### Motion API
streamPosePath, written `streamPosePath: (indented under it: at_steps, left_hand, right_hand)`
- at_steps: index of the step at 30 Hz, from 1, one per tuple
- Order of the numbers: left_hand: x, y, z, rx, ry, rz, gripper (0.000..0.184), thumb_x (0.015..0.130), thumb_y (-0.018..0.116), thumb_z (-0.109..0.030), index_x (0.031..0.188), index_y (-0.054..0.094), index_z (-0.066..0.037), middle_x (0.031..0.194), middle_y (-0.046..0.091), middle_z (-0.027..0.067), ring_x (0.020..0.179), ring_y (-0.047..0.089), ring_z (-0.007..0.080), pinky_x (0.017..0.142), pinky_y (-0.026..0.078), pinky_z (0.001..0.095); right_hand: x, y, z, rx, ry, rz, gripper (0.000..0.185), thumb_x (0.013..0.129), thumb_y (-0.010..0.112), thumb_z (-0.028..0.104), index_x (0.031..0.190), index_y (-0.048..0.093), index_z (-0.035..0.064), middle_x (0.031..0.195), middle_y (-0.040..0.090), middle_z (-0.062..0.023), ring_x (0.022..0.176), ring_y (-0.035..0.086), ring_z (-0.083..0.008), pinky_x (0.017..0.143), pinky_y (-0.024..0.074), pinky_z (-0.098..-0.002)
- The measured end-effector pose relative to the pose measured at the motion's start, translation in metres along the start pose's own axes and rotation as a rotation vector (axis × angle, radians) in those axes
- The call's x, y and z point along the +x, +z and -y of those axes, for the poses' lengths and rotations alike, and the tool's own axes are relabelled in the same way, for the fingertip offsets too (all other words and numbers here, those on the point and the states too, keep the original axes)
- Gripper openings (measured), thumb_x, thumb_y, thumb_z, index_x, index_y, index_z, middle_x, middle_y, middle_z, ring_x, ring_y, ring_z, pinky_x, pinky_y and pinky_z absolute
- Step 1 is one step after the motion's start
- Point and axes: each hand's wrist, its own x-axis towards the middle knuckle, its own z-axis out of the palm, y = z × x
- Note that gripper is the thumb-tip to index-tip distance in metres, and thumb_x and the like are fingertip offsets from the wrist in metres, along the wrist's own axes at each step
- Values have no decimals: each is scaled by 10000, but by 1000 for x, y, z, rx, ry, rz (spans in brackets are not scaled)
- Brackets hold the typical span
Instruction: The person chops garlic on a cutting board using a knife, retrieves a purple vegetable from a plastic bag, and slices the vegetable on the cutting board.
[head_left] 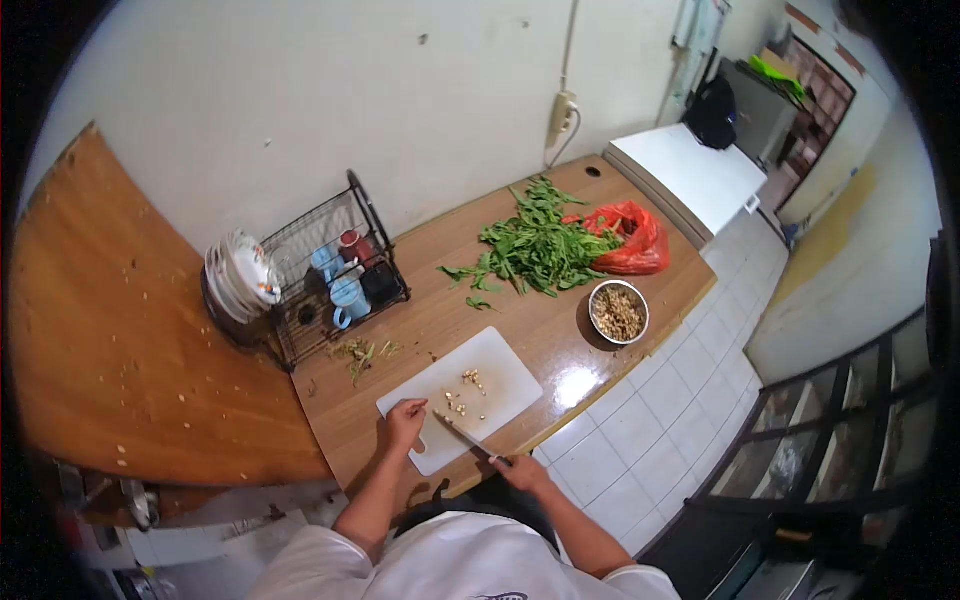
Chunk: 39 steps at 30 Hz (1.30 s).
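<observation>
A white cutting board [505, 372] lies near the front edge of the wooden table, with small pale chopped pieces [472, 379] scattered over its middle. My right hand [521, 472] is closed round the dark handle of a kitchen knife [462, 432]. Its blade slants across the board, the tip pointing up and left toward my other hand. Over the board's left edge, my left hand [406, 424] is closed with its fingers drawn together near the knife tip. Whatever may be between those fingers is too small to make out.
Leafy greens [545, 245] are heaped at the back beside a red plastic bag [640, 240]. A metal bowl [619, 312] of chopped brownish pieces stands on the right. At the left is a dish rack [330, 270] with plates and mugs. Trimmings [360, 355] lie behind the board.
</observation>
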Motion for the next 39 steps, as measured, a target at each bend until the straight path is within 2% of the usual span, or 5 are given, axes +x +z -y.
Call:
streamPosePath:
  at_steps: [11, 20, 23, 29, 39]
  left_hand:
    - [-30, -23, 2, 276, -82, 70, 213, 876, 726, -211, 1065, 775, -127, 974, 737, 52, 844, 711, 162, 777, 544, 292]
    - [27, 75, -48, 457, -214, 54, 1061, 559, 927, -513, 1473, 458, -251, 1339, 533, 126, 1269, 495, 301, 1107, 368, 469]
    - [44, 90, -53, 567, -215, 114, 1151, 500, 944, -520, 1493, 417, -272, 1390, 457, 142, 1337, 412, 329, 1110, 360, 493]
    - [66, 101, -54, 562, -228, 43, 1018, 493, 947, -500, 1393, 525, -277, 1338, 475, 93, 1329, 405, 320, 1094, 360, 526]
    - [59, 90, -28, 473, -102, -191, 339, 723, 851, -398, 998, 735, -239, 1148, 591, 51, 1231, 490, 304, 1000, 410, 530]
  right_hand:
    - [53, -51, -21, 3, 16, -22, 766, 892, 445, 762, 1113, 741, 91, 1015, 721, -243, 1011, 682, -414, 892, 526, -473]
    - [4, -23, -9, -211, -34, -411, 602, 904, 507, 701, 1068, 736, 169, 772, 716, -143, 730, 705, -354, 611, 538, -479]
    - [-4, -27, -11, -225, 46, -421, 596, 903, 510, 698, 1029, 730, 158, 754, 711, -143, 714, 702, -351, 598, 535, -482]
    - [-17, -41, -23, -208, 87, -401, 586, 907, 526, 680, 960, 738, 136, 742, 708, -149, 704, 700, -356, 609, 539, -487]
    - [-16, -72, -36, -116, 53, -454, 534, 898, 583, 641, 949, 744, 134, 738, 696, -172, 727, 692, -386, 640, 538, -495]
